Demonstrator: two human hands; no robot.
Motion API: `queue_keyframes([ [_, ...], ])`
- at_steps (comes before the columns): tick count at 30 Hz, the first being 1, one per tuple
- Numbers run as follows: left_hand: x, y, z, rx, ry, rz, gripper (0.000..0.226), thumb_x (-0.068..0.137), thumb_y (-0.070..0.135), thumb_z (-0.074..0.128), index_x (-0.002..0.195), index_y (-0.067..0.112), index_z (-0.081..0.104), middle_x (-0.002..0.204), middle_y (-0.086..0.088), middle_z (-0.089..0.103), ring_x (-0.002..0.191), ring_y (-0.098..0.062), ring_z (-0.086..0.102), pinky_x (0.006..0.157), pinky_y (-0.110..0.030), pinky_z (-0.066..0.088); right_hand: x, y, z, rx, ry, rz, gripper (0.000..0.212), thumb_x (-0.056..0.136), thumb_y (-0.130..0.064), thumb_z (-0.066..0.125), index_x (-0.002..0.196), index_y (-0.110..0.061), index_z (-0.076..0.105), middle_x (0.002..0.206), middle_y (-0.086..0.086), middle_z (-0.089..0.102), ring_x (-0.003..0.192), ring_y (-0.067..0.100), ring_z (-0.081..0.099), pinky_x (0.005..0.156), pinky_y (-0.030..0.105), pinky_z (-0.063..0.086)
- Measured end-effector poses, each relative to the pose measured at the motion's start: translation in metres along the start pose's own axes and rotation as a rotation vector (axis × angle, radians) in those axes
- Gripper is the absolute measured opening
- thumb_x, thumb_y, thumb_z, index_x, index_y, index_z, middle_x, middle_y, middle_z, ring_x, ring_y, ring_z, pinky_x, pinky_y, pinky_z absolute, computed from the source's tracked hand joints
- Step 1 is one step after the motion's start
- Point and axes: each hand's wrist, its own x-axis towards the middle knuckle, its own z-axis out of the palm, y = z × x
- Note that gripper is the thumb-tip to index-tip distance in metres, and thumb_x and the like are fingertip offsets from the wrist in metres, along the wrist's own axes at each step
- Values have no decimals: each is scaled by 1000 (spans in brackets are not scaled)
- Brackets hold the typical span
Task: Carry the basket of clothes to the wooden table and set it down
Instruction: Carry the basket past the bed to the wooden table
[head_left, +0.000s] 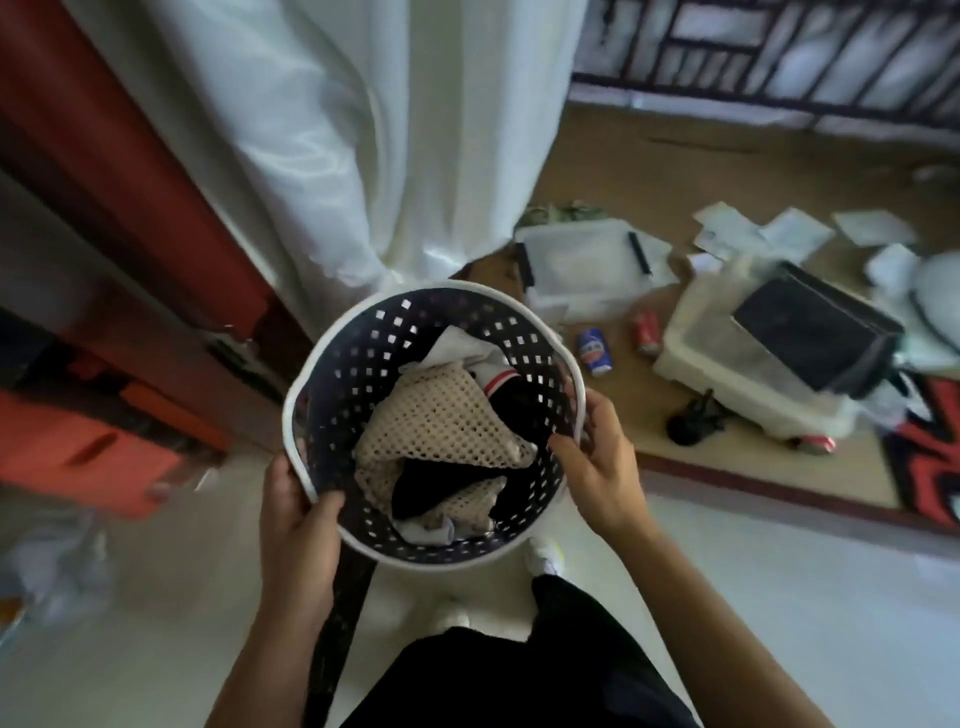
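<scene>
A round dark basket with a white rim and square holes hangs in front of me, held off the floor. Inside lie a beige mesh garment, dark clothes and white pieces. My left hand grips the rim at the near left, thumb inside. At the right side, my right hand clasps the rim with fingers curled over the edge. No wooden table is in view.
A white curtain and a red door frame stand ahead left. On the brown mat at right lie clear plastic boxes, soda cans, papers and a dark bag. My feet stand on pale floor below.
</scene>
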Motion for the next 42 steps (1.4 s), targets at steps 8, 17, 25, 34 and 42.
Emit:
queue_keyframes([
  [8, -42, 36, 81, 148, -521, 117, 72, 68, 6, 56, 134, 33, 59, 126, -4, 72, 113, -24, 68, 101, -48, 54, -126, 33, -80, 128, 518, 154, 42, 83, -17, 59, 120, -34, 54, 100, -24, 72, 94, 6, 68, 87, 43, 59],
  [17, -214, 32, 211, 289, -1038, 334, 66, 67, 2, 51, 124, 33, 63, 108, 0, 74, 93, -14, 69, 93, -44, 58, -300, 79, -199, 245, 1123, 208, 46, 78, -14, 55, 116, -41, 54, 106, -18, 70, 99, 3, 68, 84, 31, 56],
  [25, -420, -36, 306, 340, -1366, 331, 82, 77, -26, 45, 116, 42, 69, 104, 13, 79, 93, -10, 73, 88, -41, 57, -467, 161, -307, 281, 1439, 361, 53, 76, -18, 56, 129, -21, 56, 110, -8, 71, 103, 20, 69, 91, 55, 57],
  [34, -546, -66, 398, 389, -1464, 249, 78, 82, -27, 42, 139, 23, 61, 89, 6, 79, 78, -13, 72, 65, -29, 59, -530, 217, -434, 297, 1462, 441, 52, 78, -18, 55, 128, -26, 56, 108, -5, 71, 101, 16, 69, 85, 55, 59],
  [42, -639, -78, 550, 399, -1526, 245, 82, 84, -25, 44, 139, 32, 61, 114, 5, 80, 103, -14, 75, 89, -38, 60, -519, 277, -581, 337, 1504, 451, 51, 78, -18, 53, 128, -27, 56, 108, -7, 72, 98, 7, 68, 84, 37, 59],
])
